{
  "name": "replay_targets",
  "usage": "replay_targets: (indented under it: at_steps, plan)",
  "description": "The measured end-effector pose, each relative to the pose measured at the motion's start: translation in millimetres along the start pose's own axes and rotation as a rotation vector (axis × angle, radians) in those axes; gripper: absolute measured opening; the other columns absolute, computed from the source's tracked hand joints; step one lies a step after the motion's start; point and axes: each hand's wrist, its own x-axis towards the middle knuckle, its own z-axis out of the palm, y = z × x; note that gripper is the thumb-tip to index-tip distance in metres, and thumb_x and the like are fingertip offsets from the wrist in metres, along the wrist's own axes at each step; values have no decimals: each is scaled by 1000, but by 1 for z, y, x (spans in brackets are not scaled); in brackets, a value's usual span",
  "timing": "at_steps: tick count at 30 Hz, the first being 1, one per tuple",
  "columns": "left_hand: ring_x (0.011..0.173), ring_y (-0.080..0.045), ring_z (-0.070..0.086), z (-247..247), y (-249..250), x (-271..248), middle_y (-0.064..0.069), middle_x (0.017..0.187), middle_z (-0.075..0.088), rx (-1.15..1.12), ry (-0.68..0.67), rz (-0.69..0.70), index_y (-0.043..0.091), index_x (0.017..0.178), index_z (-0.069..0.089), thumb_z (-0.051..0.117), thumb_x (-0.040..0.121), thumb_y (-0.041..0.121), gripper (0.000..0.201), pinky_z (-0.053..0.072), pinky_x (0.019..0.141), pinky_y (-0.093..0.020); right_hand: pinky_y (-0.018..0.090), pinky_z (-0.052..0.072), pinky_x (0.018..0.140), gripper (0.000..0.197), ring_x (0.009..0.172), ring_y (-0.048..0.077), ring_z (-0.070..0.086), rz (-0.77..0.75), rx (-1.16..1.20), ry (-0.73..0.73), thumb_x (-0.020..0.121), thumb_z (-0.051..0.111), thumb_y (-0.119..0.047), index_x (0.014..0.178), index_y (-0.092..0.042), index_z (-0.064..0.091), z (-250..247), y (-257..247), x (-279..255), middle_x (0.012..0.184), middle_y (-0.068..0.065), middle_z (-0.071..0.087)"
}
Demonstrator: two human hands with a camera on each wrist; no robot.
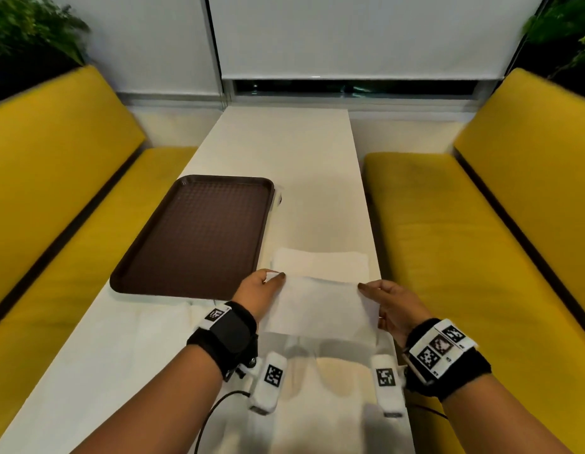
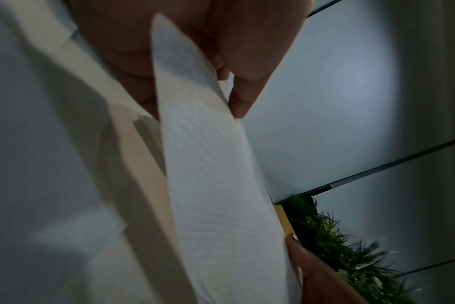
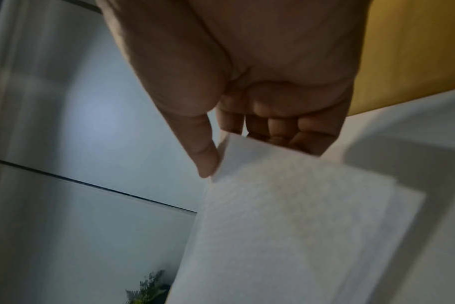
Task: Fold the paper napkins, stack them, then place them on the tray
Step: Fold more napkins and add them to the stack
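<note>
A white paper napkin (image 1: 317, 309) hangs stretched between my two hands above the near part of the white table (image 1: 284, 152). My left hand (image 1: 274, 279) pinches its far left corner; in the left wrist view thumb and fingers (image 2: 237, 102) clamp the napkin (image 2: 216, 185). My right hand (image 1: 366, 291) pinches the far right corner, and the right wrist view shows the thumb (image 3: 205, 160) pressed on the napkin (image 3: 286, 226). Just beyond it a folded white napkin (image 1: 320, 262) lies flat on the table. The brown tray (image 1: 199, 234) sits to the left with nothing on it.
Yellow bench seats (image 1: 465, 257) run along both sides of the narrow table. White blinds close off the far end, and plants (image 1: 32, 27) stand behind the bench backs. A cable (image 1: 215, 407) trails from my left wrist band.
</note>
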Motion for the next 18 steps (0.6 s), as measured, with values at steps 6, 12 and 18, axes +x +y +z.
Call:
replay_targets:
  at_steps: [6, 12, 18]
  plan:
    - [79, -26, 59, -1, 15, 27, -13, 92, 63, -29, -13, -56, 15, 91, 56, 66, 89, 22, 12, 48, 70, -37, 36, 47, 65, 18, 65, 21, 58, -57, 83, 66, 90, 66, -26, 75, -16, 60, 1, -19, 41, 74, 5, 64]
    - [66, -15, 47, 2, 15, 51, -2, 78, 50, 121, 146, 79, 19, 86, 43, 68, 86, 11, 26, 41, 63, -25, 39, 51, 70, 21, 76, 29, 60, 0, -56, 61, 79, 78, -25, 94, -16, 65, -4, -26, 76, 89, 11, 68]
    - [87, -14, 57, 8, 19, 72, 5, 90, 59, 282, 120, 101, 19, 90, 61, 69, 85, 15, 10, 46, 76, -25, 46, 58, 80, 36, 87, 30, 69, -94, -204, 152, 73, 79, -3, 103, -14, 61, -10, -24, 97, 94, 13, 70]
